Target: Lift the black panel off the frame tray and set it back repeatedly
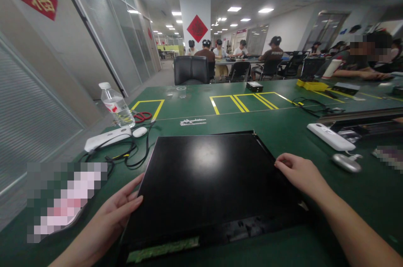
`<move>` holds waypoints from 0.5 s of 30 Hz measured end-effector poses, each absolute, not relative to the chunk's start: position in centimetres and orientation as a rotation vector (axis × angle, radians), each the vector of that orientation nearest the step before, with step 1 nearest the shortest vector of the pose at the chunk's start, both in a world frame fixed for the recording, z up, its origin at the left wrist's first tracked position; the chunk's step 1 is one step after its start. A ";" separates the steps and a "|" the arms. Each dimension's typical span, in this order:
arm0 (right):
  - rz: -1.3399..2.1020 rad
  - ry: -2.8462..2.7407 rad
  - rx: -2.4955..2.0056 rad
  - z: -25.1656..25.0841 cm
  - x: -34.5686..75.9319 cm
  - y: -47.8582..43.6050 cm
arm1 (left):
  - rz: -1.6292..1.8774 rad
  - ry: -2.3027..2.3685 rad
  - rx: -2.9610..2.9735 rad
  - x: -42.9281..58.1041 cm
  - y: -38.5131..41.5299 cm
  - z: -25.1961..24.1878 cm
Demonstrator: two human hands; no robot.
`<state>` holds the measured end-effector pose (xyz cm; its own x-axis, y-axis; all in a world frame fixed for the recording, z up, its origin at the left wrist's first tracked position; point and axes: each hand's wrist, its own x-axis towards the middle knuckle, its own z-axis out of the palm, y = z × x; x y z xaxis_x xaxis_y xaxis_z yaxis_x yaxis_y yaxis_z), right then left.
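Observation:
A flat black panel (204,183), like a bare monitor screen, lies face down on the green table (283,124) right in front of me. A strip of green circuit board shows along its near edge. My left hand (116,208) rests against the panel's left edge, fingers stretched along it. My right hand (299,170) lies on the panel's right edge with the fingers curled over it.
A water bottle (116,105), red scissors (142,116), a white power strip (107,137) and black cables (132,153) sit at the left. Another white power strip (330,136) and a mouse (346,162) lie at the right. Several people sit at tables beyond.

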<state>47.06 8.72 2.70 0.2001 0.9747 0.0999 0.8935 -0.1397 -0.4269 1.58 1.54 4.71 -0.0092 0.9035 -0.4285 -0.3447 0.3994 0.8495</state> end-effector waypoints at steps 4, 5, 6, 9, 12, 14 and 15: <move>0.278 -1.732 -2.110 2.7 47.1 8.7 | 1.078 1.205 0.603 1.5 1.5 4.6; 0.280 -1.727 -2.118 2.7 47.1 8.7 | 1.076 1.208 0.600 1.5 1.5 4.6; 0.287 -1.726 -2.124 2.7 47.1 8.8 | 1.073 1.207 0.594 1.5 1.5 4.6; 0.306 -1.723 -2.143 2.8 47.1 8.8 | 1.069 1.182 0.585 1.5 1.4 4.7; 0.325 -1.725 -2.171 2.9 47.1 8.9 | 1.057 1.176 0.588 1.5 1.4 4.7; 0.334 -1.731 -2.181 2.9 47.1 8.9 | 1.048 1.182 0.593 1.6 1.4 4.8; 0.336 -1.735 -2.181 2.9 47.1 8.8 | 1.049 1.185 0.596 1.6 1.3 4.9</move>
